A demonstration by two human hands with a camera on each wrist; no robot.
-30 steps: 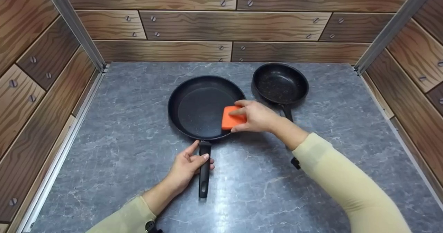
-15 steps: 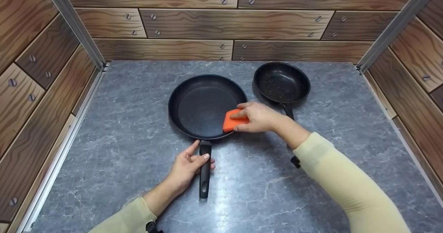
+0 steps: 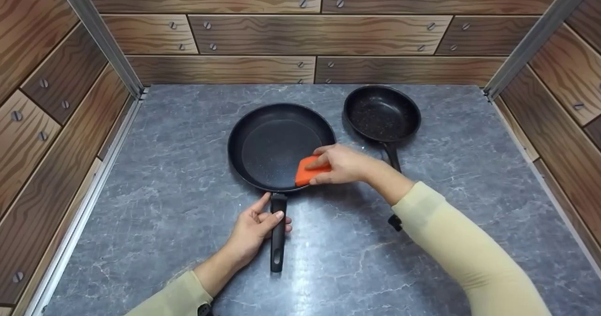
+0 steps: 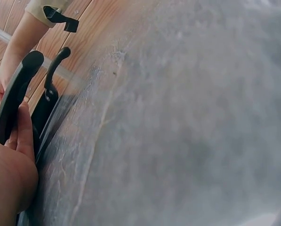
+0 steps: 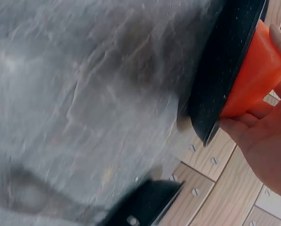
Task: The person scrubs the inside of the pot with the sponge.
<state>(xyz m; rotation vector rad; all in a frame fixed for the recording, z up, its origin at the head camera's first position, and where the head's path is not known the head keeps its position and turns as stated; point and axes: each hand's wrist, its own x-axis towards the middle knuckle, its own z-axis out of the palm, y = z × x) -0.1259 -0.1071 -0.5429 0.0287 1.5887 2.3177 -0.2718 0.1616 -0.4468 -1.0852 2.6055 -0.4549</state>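
Observation:
A large black frying pan (image 3: 277, 151) sits on the grey marbled table in the head view, its handle (image 3: 278, 234) toward the person. My left hand (image 3: 253, 229) grips that handle near the pan, thumb over the top. In my right hand (image 3: 345, 163) is an orange sponge (image 3: 309, 170), pinched between thumb and fingers. The sponge lies against the pan's inner wall at the lower right, its edge at the rim. From the right wrist view, the sponge (image 5: 255, 75) rises above the rim of the pan (image 5: 220, 66), fingertips close to the rim.
A smaller speckled black frying pan (image 3: 382, 114) stands at the back right of the table, its handle (image 3: 392, 156) pointing toward the person and partly behind the right forearm. Wood-patterned walls (image 3: 253, 34) enclose the table at the back and sides, with metal posts at the corners.
My right hand has slid the sponge along the pan's right inner side, down and left toward the handle, tilting it against the wall. The left hand keeps its hold on the handle.

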